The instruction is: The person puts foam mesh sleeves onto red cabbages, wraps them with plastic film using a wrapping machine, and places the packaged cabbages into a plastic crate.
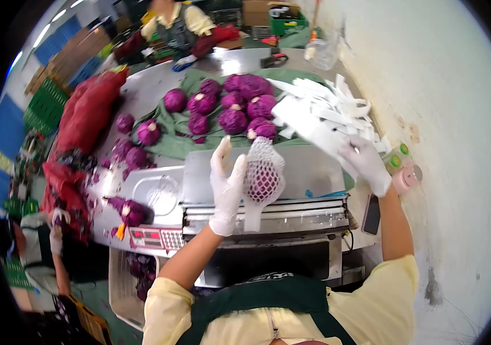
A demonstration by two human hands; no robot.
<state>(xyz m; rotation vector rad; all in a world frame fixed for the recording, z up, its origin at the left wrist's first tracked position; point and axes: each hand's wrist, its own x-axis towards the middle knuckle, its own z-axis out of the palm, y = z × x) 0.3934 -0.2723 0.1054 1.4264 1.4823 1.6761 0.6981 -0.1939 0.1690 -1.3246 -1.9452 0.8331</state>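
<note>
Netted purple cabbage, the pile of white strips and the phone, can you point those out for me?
Netted purple cabbage (264,180): head view, middle of its net-covered side.
Pile of white strips (321,110): head view, middle of the heap.
Phone (371,216): head view, its dark face.

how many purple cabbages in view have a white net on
1: the netted cabbage, just right of the left hand. No other shows, though the pile of white nets could hide one.

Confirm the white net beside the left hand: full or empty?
Full: the net bulges round, and a purple cabbage shows through its stretched mesh, next to the left hand.
</note>
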